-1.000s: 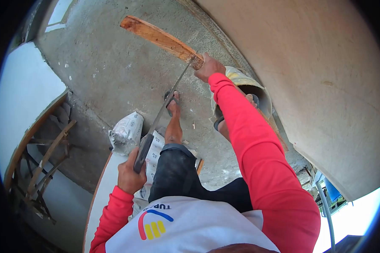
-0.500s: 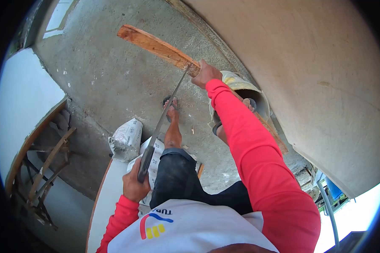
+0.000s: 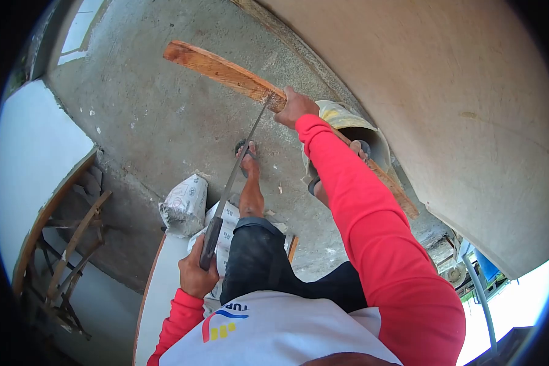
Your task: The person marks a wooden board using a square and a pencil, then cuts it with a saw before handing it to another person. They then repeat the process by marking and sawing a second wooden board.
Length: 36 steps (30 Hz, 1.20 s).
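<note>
My left hand [image 3: 198, 272] is closed round the dark handle of a handsaw [image 3: 230, 183]. The long blade slants up and right, and its far end meets the edge of a reddish wooden plank [image 3: 226, 72]. Beside that point my right hand [image 3: 297, 108] grips the plank, fingers wrapped over it. The plank slopes down to the right across the mouth of a pale bucket [image 3: 378, 146], partly hidden by my red sleeve. My right foot [image 3: 358, 149] is at the plank over the bucket. Some sawdust shows near the blade.
My left foot [image 3: 247, 157] stands on the concrete floor [image 3: 134, 91]. White printed sacks [image 3: 186, 201] lie left of my legs. A wooden frame [image 3: 73, 244] is at the far left, beneath a white panel [image 3: 43, 134]. A large tan board [image 3: 457, 110] fills the right.
The saw handle and my left hand have shifted slightly down, and the blade's far end has drawn back a little. The right hand keeps its hold on the plank. The view has moved slightly.
</note>
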### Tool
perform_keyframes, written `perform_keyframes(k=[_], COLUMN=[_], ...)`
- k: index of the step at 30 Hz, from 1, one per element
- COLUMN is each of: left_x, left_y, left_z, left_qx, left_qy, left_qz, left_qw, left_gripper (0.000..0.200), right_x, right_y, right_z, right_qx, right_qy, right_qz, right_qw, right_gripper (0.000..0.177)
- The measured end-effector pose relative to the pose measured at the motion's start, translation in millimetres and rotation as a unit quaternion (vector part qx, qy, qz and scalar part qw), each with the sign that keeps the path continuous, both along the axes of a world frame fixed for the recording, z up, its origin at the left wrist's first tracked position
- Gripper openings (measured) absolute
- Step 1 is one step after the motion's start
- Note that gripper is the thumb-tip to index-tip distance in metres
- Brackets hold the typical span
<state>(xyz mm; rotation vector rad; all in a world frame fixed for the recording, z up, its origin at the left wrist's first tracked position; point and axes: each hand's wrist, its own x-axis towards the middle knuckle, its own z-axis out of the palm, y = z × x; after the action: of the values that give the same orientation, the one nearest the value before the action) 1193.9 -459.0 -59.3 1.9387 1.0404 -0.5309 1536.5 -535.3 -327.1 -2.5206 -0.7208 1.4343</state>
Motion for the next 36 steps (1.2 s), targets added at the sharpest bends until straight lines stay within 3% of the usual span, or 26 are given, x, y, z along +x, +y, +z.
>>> perform_keyframes(k=[2, 3, 4, 6, 9, 10, 11, 13, 14, 16, 18, 20, 22, 24, 28, 31, 34, 35, 36], left_x=[14, 32, 72, 161, 151, 106, 71, 8, 0, -4, 40, 142, 197, 151, 9, 4, 115, 159, 165], left_y=[7, 6, 6, 14, 17, 8, 10, 3, 3, 3, 8, 18, 23, 13, -2, -1, 7, 12, 7], left_z=[-50, -105, -159, -213, -168, -144, -97, -23, -16, -24, -128, -210, -207, -179, -27, -46, -192, -222, -219], left_qx=[0.022, 0.051, 0.058, 0.074, 0.046, 0.072, 0.02, -0.002, 0.0, 0.004, 0.027, 0.045, 0.032, 0.043, 0.001, 0.01, 0.054, 0.075, 0.067], left_qy=[-0.069, -0.086, -0.051, -0.124, -0.09, -0.111, -0.034, 0.003, -0.001, -0.027, -0.04, -0.108, -0.075, -0.083, -0.048, -0.063, -0.085, -0.132, -0.135], left_qz=[-0.045, -0.048, -0.039, -0.013, -0.054, -0.049, -0.058, -0.012, -0.008, -0.001, -0.028, -0.025, -0.047, -0.042, -0.011, -0.013, -0.009, -0.008, -0.02], left_qw=[0.996, 0.994, 0.996, 0.989, 0.993, 0.99, 0.998, 1.0, 1.0, 1.0, 0.998, 0.993, 0.996, 0.995, 0.999, 0.998, 0.995, 0.988, 0.988], left_gripper=[0.058, 0.055, 0.048, 0.039, 0.039, 0.039, 0.05, 0.054, 0.053, 0.052, 0.046, 0.044, 0.046, 0.043, 0.055, 0.055, 0.048, 0.043, 0.042], right_x=[3, -2, -4, -2, -1, 6, 4, -3, -4, 2, 0, 0, -2, -2, 1, 1, 0, -3, -1], right_y=[2, 0, -2, 2, 1, 4, 1, -2, -3, 0, 2, 8, -2, -6, 1, 2, 1, 1, -4], right_z=[0, -1, -1, 1, 11, 10, 3, -3, -5, -6, -1, 1, 3, -7, -2, -3, -5, -5, -4], right_qx=[0.004, 0.003, -0.001, 0.004, -0.002, 0.005, 0.009, 0.01, 0.007, 0.0, -0.02, -0.016, -0.011, 0.019, -0.009, -0.014, -0.007, 0.003, 0.0], right_qy=[-0.017, -0.02, -0.019, -0.025, -0.023, -0.025, -0.018, -0.002, 0.005, 0.001, -0.001, -0.005, -0.005, 0.004, 0.026, 0.022, 0.013, 0.007, -0.001], right_qz=[-0.002, 0.0, -0.001, -0.008, 0.001, 0.001, -0.003, -0.01, -0.01, -0.006, 0.003, 0.005, -0.008, -0.007, -0.001, 0.002, 0.0, -0.006, -0.013], right_qw=[1.0, 1.0, 1.0, 1.0, 1.0, 1.0, 1.0, 1.0, 1.0, 1.0, 1.0, 1.0, 1.0, 1.0, 1.0, 1.0, 1.0, 1.0, 1.0], right_gripper=[0.054, 0.051, 0.052, 0.053, 0.056, 0.057, 0.058, 0.059, 0.059, 0.06, 0.061, 0.063, 0.064, 0.065, 0.074, 0.067, 0.065, 0.065, 0.065])
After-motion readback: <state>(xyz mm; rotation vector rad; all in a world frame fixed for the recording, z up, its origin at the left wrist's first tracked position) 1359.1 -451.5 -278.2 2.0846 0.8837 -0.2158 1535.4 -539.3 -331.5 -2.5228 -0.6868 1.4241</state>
